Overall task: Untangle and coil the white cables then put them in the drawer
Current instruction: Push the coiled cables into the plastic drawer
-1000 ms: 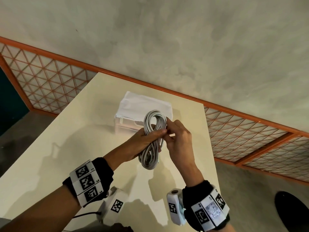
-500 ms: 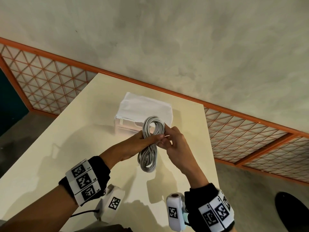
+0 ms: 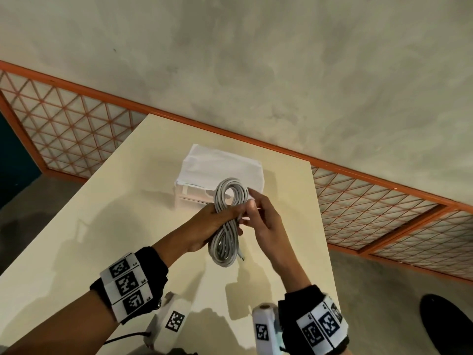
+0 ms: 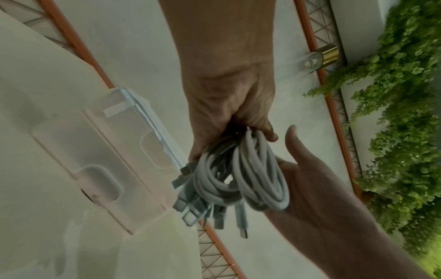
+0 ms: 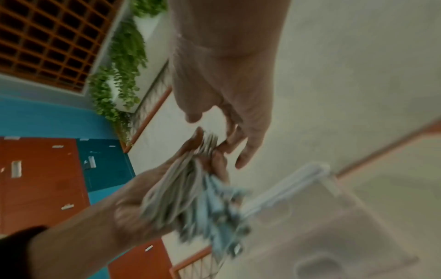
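Several white cables (image 3: 225, 242) are coiled together into one long bundle, held in the air above the table. My left hand (image 3: 217, 219) grips the bundle round its middle, fingers curled. In the left wrist view the left hand (image 4: 229, 105) clamps the cables (image 4: 257, 179) and their plugs (image 4: 241, 217) hang loose below. My right hand (image 3: 261, 219) is at the bundle's right side, fingers relaxed, with the right hand's (image 4: 310, 181) open palm against the coils. The white plastic drawer box (image 3: 220, 170) stands just behind, its drawers looking closed.
The cream table (image 3: 102, 226) ends close to the right of my hands. An orange lattice railing (image 3: 76, 134) runs behind and beside it. A dark object (image 3: 445, 326) lies on the floor at the lower right. Green plants (image 4: 401, 132) hang on a wall.
The right hand's fingers, which pinched at the bundle's middle, have loosened and spread. The left hand still holds the bundle, in nearly the same place.
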Action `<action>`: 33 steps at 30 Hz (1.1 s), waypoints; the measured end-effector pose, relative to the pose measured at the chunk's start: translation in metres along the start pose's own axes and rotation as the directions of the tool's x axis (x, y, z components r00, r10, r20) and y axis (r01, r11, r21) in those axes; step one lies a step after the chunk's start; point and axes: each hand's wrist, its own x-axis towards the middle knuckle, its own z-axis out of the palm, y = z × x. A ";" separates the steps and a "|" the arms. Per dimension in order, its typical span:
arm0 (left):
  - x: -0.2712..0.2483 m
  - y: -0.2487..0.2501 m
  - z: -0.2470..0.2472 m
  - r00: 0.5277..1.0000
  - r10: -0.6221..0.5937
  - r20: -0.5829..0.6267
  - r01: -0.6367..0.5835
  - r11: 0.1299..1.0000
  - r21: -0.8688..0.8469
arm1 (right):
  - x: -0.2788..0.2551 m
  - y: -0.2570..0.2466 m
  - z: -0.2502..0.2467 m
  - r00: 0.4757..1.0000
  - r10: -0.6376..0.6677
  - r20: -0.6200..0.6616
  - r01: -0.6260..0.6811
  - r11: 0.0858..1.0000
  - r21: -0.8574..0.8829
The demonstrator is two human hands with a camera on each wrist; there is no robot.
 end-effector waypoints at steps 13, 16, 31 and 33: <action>0.006 0.010 0.003 1.000 0.029 -0.006 -0.029 0.999 -0.034 | 0.008 0.002 0.003 0.874 0.264 0.407 -0.286 0.958 -0.008; 0.006 0.016 0.001 0.997 0.069 0.025 -0.071 0.994 0.084 | 0.009 0.001 0.005 0.862 0.300 0.408 -0.282 0.954 -0.107; 0.009 0.003 0.016 0.984 0.123 -0.132 -0.107 0.987 0.122 | 0.005 0.017 0.022 0.969 0.242 -0.055 -0.236 0.828 -0.509; 0.011 0.001 0.018 0.981 0.119 -0.151 -0.101 0.987 0.126 | 0.005 0.022 0.022 0.969 0.243 -0.038 -0.225 0.813 -0.537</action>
